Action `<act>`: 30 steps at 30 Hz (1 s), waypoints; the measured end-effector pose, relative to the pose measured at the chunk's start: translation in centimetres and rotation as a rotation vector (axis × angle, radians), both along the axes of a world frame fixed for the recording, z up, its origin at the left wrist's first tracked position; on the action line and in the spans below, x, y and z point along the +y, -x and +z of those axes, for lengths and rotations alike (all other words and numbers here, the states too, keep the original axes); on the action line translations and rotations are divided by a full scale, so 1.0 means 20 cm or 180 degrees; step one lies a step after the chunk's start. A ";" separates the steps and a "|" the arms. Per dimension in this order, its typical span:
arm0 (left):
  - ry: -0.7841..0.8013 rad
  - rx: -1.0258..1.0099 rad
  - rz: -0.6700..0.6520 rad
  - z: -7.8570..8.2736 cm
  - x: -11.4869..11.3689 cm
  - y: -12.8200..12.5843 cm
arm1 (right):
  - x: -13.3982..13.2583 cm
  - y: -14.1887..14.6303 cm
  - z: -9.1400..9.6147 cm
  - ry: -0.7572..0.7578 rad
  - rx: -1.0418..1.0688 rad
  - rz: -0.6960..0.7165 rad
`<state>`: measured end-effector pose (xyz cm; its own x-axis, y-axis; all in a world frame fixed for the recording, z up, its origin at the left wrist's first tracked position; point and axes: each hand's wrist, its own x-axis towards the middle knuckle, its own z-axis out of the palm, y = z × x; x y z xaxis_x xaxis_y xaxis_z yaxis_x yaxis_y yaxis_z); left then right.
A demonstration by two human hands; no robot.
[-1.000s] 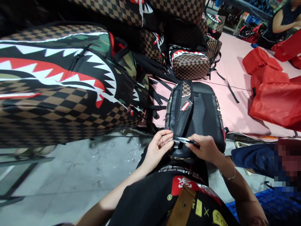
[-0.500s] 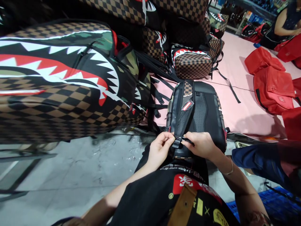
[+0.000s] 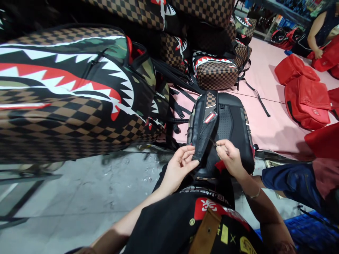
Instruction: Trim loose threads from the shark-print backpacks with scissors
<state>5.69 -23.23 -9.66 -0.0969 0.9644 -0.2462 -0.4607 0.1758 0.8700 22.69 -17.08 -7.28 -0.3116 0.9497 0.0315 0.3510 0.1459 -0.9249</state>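
A backpack point(image 3: 234, 123) stands with its black padded back panel toward me, leaning at the edge of the pink-covered table. My left hand point(image 3: 182, 164) pinches the lower end of its shoulder strap point(image 3: 202, 143) between thumb and fingers. Closed around a thin, dark, pointed tool point(image 3: 213, 141), my right hand point(image 3: 230, 157) is just right of the strap, over the back panel. The tool's exact kind is hard to make out. A small red-and-white tag point(image 3: 210, 118) in clear plastic lies on the strap. Some red material point(image 3: 219, 165) shows below my right hand.
Large checkered shark-mouth backpacks point(image 3: 79, 88) crowd the left and back. Red bags point(image 3: 307, 102) lie on the pink table point(image 3: 267, 81) at right, where another person's hand point(image 3: 318, 53) touches one. A person in blue shorts point(image 3: 288, 180) is close on my right, near a blue crate point(image 3: 304, 225).
My right hand has moved up and right, away from my left hand and the strap's buckle end. The left hand keeps hold near the strap end. Red material now shows below.
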 end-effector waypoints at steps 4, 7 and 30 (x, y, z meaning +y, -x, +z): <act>0.0009 0.0581 -0.0174 -0.01 0.00 -0.03 | 0.06 0.15 -0.07 0.0454 0.0085 0.0066; -0.0174 0.1214 0.0140 -0.05 0.00 -0.03 | 0.08 0.25 -0.06 0.0296 -0.0204 -0.0086; 0.0616 -0.1126 -0.0468 0.14 0.04 0.10 | -0.02 -0.07 -0.08 -0.1053 0.0055 0.0643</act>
